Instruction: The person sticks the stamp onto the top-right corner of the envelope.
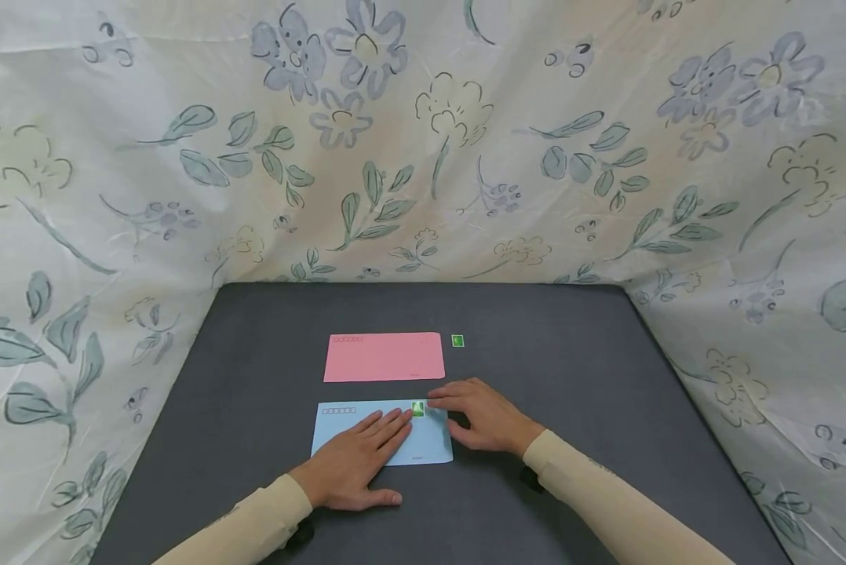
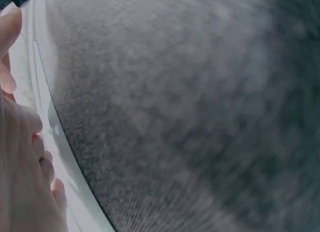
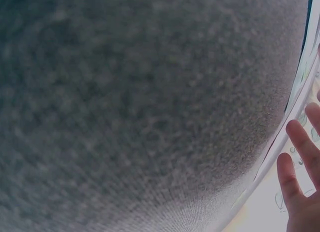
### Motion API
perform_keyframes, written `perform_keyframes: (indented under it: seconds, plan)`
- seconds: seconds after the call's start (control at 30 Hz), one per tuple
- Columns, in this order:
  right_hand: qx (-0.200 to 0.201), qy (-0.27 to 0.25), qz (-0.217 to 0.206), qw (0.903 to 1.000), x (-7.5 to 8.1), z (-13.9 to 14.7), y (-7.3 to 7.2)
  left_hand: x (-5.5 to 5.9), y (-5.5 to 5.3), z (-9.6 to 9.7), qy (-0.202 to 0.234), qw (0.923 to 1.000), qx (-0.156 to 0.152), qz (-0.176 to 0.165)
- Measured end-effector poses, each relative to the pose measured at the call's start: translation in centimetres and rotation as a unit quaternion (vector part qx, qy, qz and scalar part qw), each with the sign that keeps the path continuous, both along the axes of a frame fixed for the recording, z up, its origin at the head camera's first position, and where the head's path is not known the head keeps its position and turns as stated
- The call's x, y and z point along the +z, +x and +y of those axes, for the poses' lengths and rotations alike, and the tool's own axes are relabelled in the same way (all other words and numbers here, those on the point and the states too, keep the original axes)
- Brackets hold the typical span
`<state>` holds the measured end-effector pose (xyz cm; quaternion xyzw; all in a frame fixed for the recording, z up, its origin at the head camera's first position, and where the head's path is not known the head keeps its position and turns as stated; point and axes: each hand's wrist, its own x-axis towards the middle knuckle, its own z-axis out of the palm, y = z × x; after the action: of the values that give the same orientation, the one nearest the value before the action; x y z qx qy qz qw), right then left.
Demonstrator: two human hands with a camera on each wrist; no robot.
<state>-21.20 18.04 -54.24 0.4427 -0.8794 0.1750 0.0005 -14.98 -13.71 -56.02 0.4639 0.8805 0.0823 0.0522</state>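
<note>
A light blue envelope [image 1: 430, 449] lies flat on the dark table, with a green stamp [image 1: 418, 409] at its upper right corner. My left hand [image 1: 359, 461] rests palm down over the envelope's lower left part, its fingers stretched toward the stamp and the thumb out over the table. At the envelope's right end, my right hand [image 1: 490, 416] has its fingertips just right of the stamp and appears to hold nothing. In the left wrist view the left hand [image 2: 22, 172] shows at the edge; the right wrist view catches spread fingers of the right hand [image 3: 302, 192].
Beyond the blue envelope lies a pink envelope [image 1: 384, 359]. A second green stamp [image 1: 457, 340] sits on the table just right of it. Behind and beside the dark table [image 1: 571, 353] hangs a flowered cloth [image 1: 423, 196].
</note>
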Motion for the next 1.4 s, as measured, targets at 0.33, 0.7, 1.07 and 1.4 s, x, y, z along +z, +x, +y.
perform_keyframes:
  seconds: [0.33,0.7,1.07,1.4]
  plan:
    - [-0.006,-0.002,0.008,0.9999,0.3,0.1,-0.1,1.7,-0.9,-0.5,0.011,0.9996,0.026,0.000]
    - [-0.036,-0.010,-0.015,0.9992,1.1,0.3,-0.8,3.1,-2.6,-1.4,0.004,0.9992,0.032,0.024]
    - [-0.062,-0.024,-0.031,0.9973,1.1,0.5,-1.6,3.1,-3.6,-1.6,0.001,0.9989,0.047,-0.004]
    - [-0.086,-0.038,-0.052,0.9942,1.0,1.0,-2.1,3.7,-4.3,-1.6,-0.001,0.9991,0.041,-0.003]
